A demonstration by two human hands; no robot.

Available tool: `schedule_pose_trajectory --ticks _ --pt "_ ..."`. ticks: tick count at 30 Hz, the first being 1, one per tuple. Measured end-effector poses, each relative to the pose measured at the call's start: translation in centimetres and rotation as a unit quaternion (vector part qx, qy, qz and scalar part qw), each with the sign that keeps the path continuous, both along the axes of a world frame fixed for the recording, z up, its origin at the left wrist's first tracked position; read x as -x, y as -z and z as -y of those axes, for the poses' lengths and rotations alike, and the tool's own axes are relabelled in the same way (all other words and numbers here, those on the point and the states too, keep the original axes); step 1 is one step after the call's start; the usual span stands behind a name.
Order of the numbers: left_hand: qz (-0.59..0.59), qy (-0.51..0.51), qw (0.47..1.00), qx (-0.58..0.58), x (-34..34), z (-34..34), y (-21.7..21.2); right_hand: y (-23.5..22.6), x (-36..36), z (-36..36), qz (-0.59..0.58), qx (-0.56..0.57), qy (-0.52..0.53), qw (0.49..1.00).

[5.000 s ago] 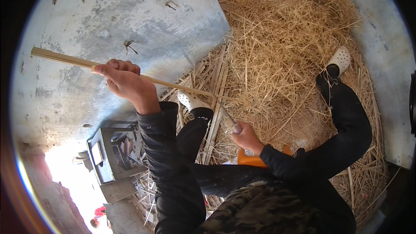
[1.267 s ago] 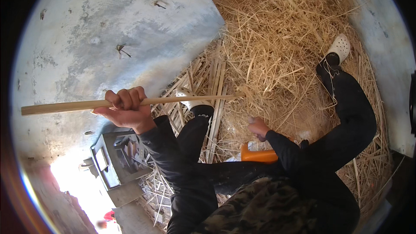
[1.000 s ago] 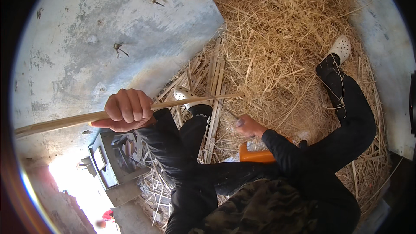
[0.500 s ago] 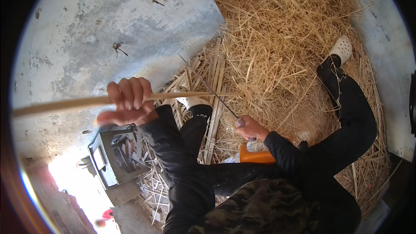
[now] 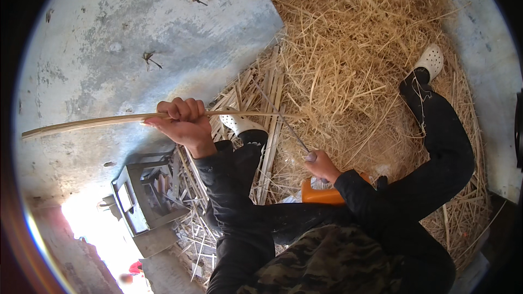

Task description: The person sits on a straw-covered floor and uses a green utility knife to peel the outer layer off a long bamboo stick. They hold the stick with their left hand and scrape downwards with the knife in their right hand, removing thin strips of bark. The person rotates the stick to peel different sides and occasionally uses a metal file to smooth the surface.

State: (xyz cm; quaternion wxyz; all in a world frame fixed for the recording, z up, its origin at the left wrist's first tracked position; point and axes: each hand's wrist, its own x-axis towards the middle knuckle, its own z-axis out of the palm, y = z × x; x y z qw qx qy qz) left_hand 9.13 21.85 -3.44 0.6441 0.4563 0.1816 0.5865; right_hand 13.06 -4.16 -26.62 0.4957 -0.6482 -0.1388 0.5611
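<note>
A single view, from a fisheye camera worn on the person's head, looks steeply down over the person's own body to the ground. Both forearms enter from the lower edge, and the hands sit close under the lens near mid-frame. The legs stretch away toward the right. The straw pile (image 5: 354,49) fills the upper right, the grey concrete floor (image 5: 136,38) the upper left, its straight edge bending toward the dark round rim. No second view overlaps it.
</note>
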Motion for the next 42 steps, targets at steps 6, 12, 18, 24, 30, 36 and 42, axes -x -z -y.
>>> schedule_pose_trajectory --ticks 6,12,18,24,30,36,42 --pt "0.004 -0.036 0.999 -0.01 0.8 -1.2 0.7 6.6 1.1 0.2 -0.064 0.042 0.039 0.996" --pt "-0.003 -0.05 0.999 0.012 0.9 -1.0 0.2 11.5 3.3 -0.2 0.167 0.006 -0.009 0.986" --pt "0.02 -0.008 1.0 -0.004 1.2 -1.1 0.9 7.2 0.6 1.0 0.019 0.001 0.004 1.0" --pt "0.011 -0.022 0.999 0.024 1.3 -1.7 0.4 11.7 1.7 0.9 -0.094 0.084 0.06 0.99" --pt "0.01 -0.005 1.0 0.006 1.8 -1.8 0.7 6.5 -0.7 0.8 -0.107 -0.022 -0.023 0.994" --pt "-0.001 -0.117 0.993 0.032 2.2 -1.8 0.3 14.0 3.4 2.6 0.106 0.029 0.023 0.994" --pt "-0.045 -0.184 0.982 0.019 1.1 -0.1 -0.2 14.0 -0.2 5.3 -0.01 0.176 0.039 0.984"
